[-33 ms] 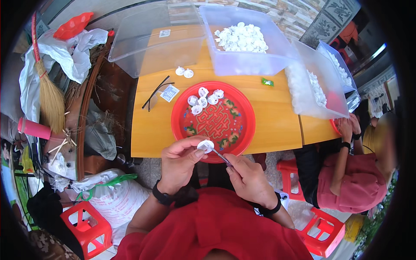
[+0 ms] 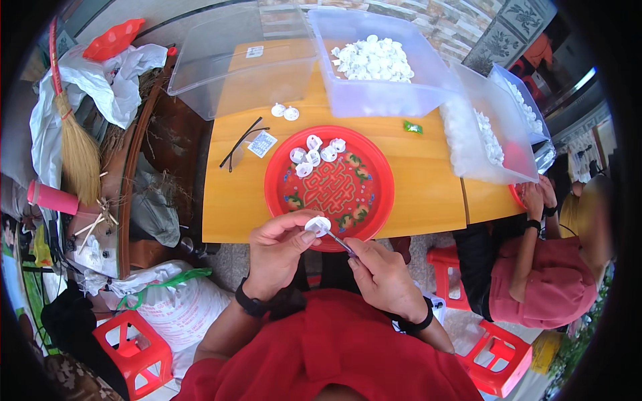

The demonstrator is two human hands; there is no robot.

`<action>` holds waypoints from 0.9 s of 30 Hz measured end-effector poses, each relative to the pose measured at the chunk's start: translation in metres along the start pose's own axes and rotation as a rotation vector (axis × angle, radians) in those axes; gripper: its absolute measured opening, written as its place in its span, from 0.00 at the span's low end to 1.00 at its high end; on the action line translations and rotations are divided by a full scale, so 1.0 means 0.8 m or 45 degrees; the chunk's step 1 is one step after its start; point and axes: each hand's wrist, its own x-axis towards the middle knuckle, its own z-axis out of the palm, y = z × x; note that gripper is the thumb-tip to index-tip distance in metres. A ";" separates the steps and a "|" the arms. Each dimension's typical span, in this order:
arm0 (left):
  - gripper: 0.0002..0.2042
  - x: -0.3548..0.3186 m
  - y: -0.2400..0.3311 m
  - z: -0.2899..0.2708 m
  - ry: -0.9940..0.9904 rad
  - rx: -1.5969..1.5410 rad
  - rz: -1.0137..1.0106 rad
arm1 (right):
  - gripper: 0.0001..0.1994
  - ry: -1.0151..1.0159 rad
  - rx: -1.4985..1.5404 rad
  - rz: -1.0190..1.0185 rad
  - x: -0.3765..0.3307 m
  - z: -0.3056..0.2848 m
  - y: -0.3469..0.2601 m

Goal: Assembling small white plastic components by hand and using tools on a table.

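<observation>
My left hand (image 2: 279, 250) pinches a small round white plastic piece (image 2: 317, 226) between thumb and fingers, above the near rim of a red round tray (image 2: 387, 190). In my right hand (image 2: 384, 275) is a thin metal-tipped tool with a purplish handle (image 2: 342, 243); its exact kind is too small to tell. The tool's tip touches or nearly touches the edge of the white piece. Several similar white pieces (image 2: 313, 158) lie together at the far left inside the tray, whose bottom bears a flower pattern.
Behind the tray stands a clear plastic bin (image 2: 388, 100) with many white pieces. Two white pieces (image 2: 291, 113), eyeglasses (image 2: 241, 142) and a green packet (image 2: 413, 127) lie on the wooden table (image 2: 234, 207). A co-worker (image 2: 545, 281) sits at right. Red stools (image 2: 137, 351) flank me.
</observation>
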 end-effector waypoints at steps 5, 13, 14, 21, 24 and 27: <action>0.11 0.000 0.002 0.001 0.004 -0.017 0.010 | 0.17 -0.005 -0.085 -0.020 0.002 0.002 -0.004; 0.11 -0.002 0.000 -0.002 0.014 0.013 0.031 | 0.16 -0.034 0.002 0.005 0.005 0.009 -0.001; 0.11 -0.002 0.001 -0.002 0.005 -0.004 0.034 | 0.16 -0.033 0.000 0.005 0.004 0.009 -0.003; 0.11 -0.004 -0.003 -0.002 0.027 -0.017 0.041 | 0.14 -0.095 0.119 0.135 0.006 0.009 -0.008; 0.11 -0.004 -0.005 0.000 0.044 0.044 0.101 | 0.15 -0.084 0.140 0.178 0.006 0.014 -0.012; 0.11 -0.005 -0.006 0.001 0.046 0.100 0.134 | 0.14 -0.069 0.075 0.169 0.008 0.017 -0.013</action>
